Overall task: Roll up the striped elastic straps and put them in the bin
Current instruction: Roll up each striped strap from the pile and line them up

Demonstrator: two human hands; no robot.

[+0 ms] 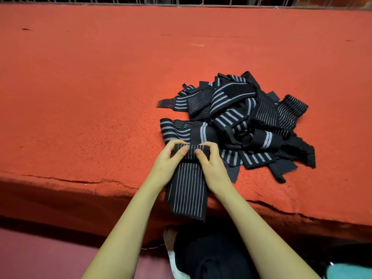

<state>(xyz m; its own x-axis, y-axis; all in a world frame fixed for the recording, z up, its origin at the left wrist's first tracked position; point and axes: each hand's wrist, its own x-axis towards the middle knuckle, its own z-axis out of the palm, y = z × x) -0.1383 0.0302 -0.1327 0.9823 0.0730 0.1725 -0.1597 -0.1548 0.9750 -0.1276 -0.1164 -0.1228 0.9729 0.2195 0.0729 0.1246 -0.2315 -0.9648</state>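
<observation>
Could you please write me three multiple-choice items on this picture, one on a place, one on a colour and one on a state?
1. Where does the pile of loose straps lie relative to the left hand and right hand?
A. to their left
B. beyond them and to the right
C. on the floor

2. What colour is the table cover?
A. green
B. white
C. red

3. How far rolled is the held strap?
A. only its far end is rolled
B. fully rolled
C. lying flat, untouched

Answers:
1 B, the pile sits on the cover, farther from the person and right of both hands.
2 C, the cover is red all over.
3 A, both hands pinch a small roll at the far end, while the rest runs flat over the table's near edge.
</observation>
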